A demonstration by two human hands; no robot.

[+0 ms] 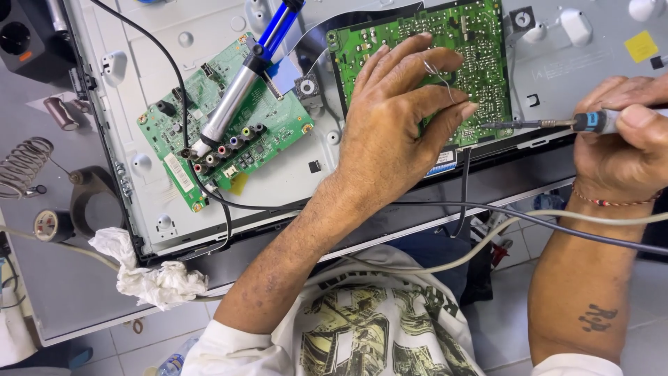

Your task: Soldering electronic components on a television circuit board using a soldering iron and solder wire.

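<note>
My left hand rests on a large green circuit board and pinches a thin strand of solder wire between its fingers. My right hand grips a soldering iron whose dark tip points left at the board's lower edge, close to my left fingertips. A smaller green circuit board lies to the left on the grey metal back panel of a flat screen. A silver and blue desoldering pump lies across that smaller board.
Black and beige cables run across the panel's near edge and my lap. A crumpled white cloth sits at the table's front left. A coiled iron stand, tape rolls and a power strip lie at left.
</note>
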